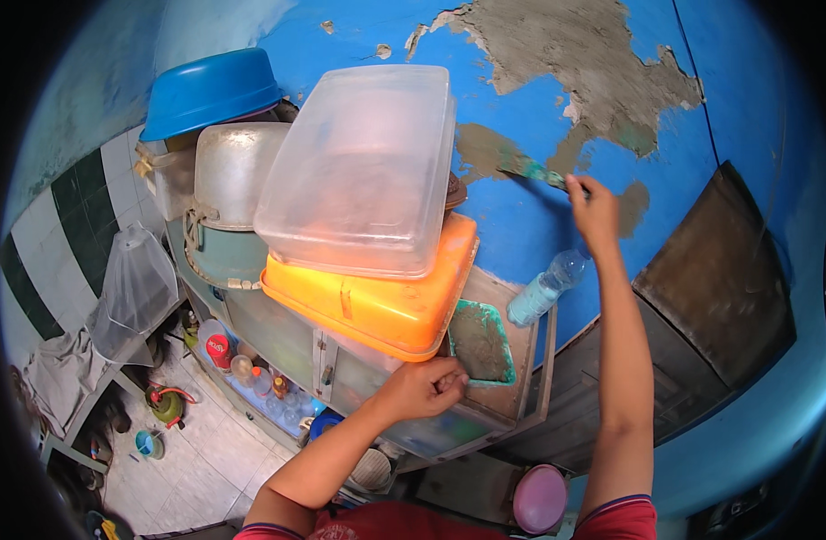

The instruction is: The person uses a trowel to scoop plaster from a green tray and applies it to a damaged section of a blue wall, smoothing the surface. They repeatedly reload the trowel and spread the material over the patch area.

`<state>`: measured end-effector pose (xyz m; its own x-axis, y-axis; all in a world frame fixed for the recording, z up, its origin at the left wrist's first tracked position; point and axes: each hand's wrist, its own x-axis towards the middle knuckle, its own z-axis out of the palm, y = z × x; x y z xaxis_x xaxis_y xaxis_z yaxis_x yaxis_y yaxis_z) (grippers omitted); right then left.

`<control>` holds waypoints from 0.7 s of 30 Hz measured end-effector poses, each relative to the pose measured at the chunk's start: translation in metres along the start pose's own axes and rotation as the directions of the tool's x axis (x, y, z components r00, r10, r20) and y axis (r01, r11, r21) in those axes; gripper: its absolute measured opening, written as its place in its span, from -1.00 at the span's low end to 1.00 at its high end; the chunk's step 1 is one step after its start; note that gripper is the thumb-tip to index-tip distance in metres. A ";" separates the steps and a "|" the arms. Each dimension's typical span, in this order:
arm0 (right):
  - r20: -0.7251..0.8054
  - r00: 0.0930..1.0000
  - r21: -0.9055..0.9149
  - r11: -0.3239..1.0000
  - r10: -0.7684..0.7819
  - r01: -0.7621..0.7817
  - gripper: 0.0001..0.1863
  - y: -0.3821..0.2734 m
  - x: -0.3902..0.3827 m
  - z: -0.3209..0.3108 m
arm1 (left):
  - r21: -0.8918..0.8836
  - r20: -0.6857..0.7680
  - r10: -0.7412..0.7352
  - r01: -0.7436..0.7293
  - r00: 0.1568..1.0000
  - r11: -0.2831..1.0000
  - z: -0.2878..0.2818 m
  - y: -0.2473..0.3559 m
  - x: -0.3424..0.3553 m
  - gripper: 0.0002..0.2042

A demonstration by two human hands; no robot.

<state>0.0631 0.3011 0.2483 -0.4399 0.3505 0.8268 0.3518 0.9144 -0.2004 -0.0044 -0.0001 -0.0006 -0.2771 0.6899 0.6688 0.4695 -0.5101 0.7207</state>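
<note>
My right hand (589, 205) grips a green, plaster-smeared spreading tool (530, 166), its far end against the blue wall (665, 153) at a patch of wet grey-brown plaster (476, 148). My left hand (431, 387) is closed at the cabinet top's front, just below the orange plastic container (368, 297) and beside a green tub of grey mix (480, 346); what its curled fingers hold, if anything, is hidden. A clear plastic bottle with a light-blue label (534, 297) stands right of the tub.
A clear lidded box (350, 171), blue basin (206, 94) and metal pot (233, 171) are piled at left on the cabinet (278, 333). A low bench (89, 387), gas cylinder (166, 405) and pink round object (539, 499) sit lower. A dark panel (719, 270) leans at right.
</note>
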 end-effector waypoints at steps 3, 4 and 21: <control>-0.002 1.000 -0.038 0.999 0.015 -0.015 -0.63 0.020 -0.006 -0.033 | 0.013 0.010 -0.028 0.028 1.000 1.000 0.001 0.000 -0.001 -0.93; 0.006 0.999 -0.049 0.998 0.041 -0.041 -0.62 0.019 -0.007 -0.046 | 0.004 0.004 -0.020 0.020 1.000 1.000 0.002 -0.001 -0.001 -0.94; 0.050 0.997 -0.050 0.996 -0.066 0.068 -0.69 -0.035 -0.013 0.008 | 0.003 0.028 -0.010 0.010 1.000 1.000 0.001 0.000 0.001 -0.95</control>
<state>0.0499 0.2658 0.2400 -0.5030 0.2995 0.8107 0.3619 0.9248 -0.1171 -0.0040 0.0006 -0.0002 -0.2577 0.7092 0.6562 0.4694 -0.5017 0.7266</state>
